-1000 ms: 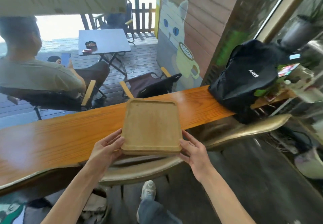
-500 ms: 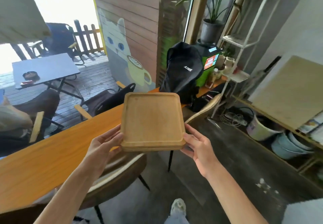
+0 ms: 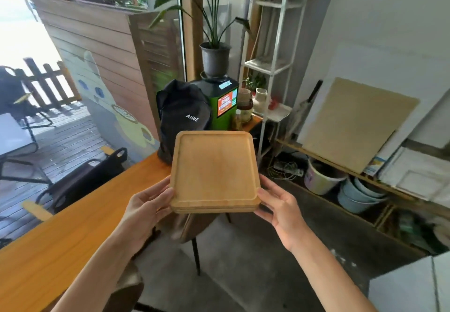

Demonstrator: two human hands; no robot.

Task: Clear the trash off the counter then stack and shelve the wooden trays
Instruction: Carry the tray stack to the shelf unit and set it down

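A stack of square wooden trays (image 3: 214,170) is held in the air in front of me, level, its top tray empty. My left hand (image 3: 146,208) grips the stack's lower left corner, and my right hand (image 3: 280,204) grips its lower right corner. The stack hovers past the end of the long orange wooden counter (image 3: 73,229), which runs from the lower left towards the middle. How many trays are in the stack I cannot tell.
A black backpack (image 3: 182,114) and a green machine (image 3: 224,102) stand at the counter's far end. A white metal shelf unit (image 3: 272,63) rises behind them, beside a potted plant (image 3: 214,56). Buckets (image 3: 321,180) and leaning boards (image 3: 358,121) line the right wall. A brown chair (image 3: 192,226) stands under the trays.
The view has swung right from the counter and terrace towards the shelf and right wall. Both hands have carried the tray stack off the counter and keep their grip.
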